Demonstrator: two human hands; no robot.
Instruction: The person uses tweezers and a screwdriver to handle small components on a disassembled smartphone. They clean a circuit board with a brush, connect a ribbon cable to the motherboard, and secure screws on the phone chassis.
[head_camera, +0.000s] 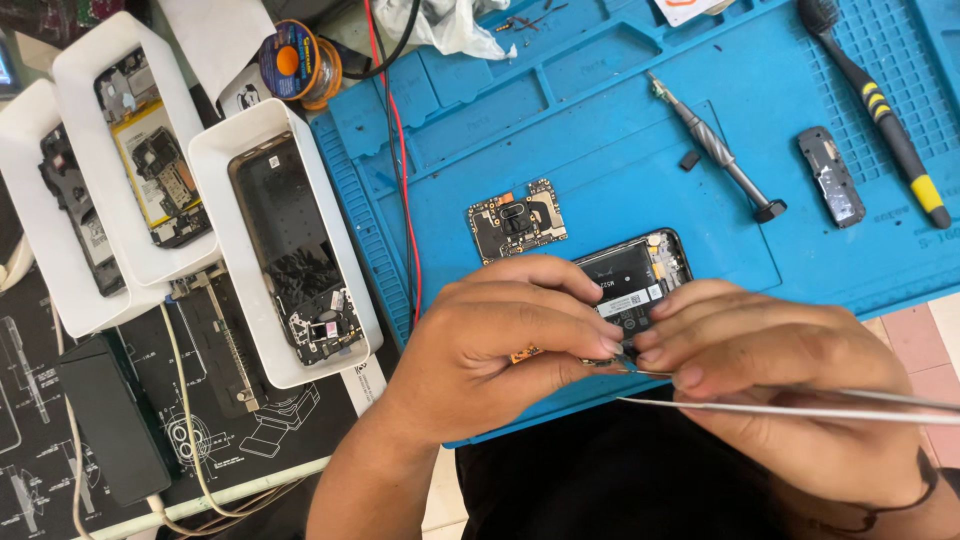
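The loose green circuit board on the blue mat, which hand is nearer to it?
Left. The left hand lies just below the loose green circuit board; the right hand, holding metal tweezers, is farther off to the lower right.

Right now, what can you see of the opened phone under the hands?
The opened black phone with its back cover off lies flat on the blue silicone work mat, tilted slightly. A dark battery with a white label fills its middle; small metal and circuit parts show at its upper right end. Its lower end is hidden by the left hand and right hand, whose fingertips meet over it. The right hand holds thin metal tweezers pointing at that hidden end.
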